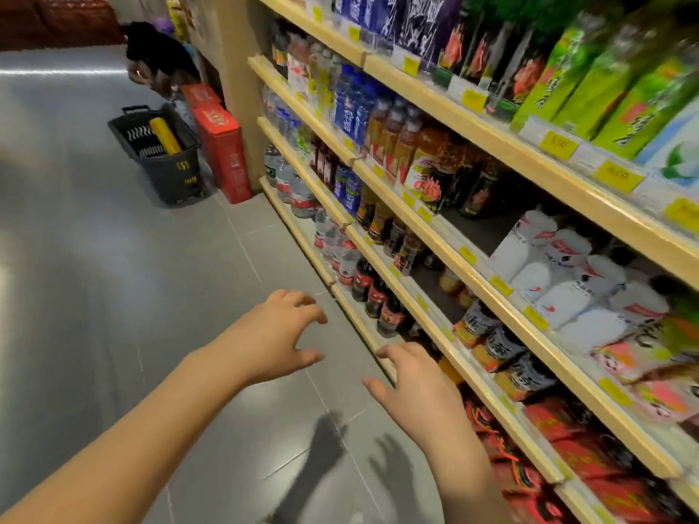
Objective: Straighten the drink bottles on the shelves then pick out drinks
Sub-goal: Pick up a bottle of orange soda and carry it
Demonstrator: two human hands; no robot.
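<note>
The left hand (280, 334) and right hand (412, 376) hover empty, fingers spread and loosely curled. Upright cola bottles (378, 296) stand ahead-right on the shelf (355, 319); the right hand is nearer.

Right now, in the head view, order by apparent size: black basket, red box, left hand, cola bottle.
1. black basket and left hand: look alike; the hand is nearer, so unranked.
2. red box
3. cola bottle
</note>
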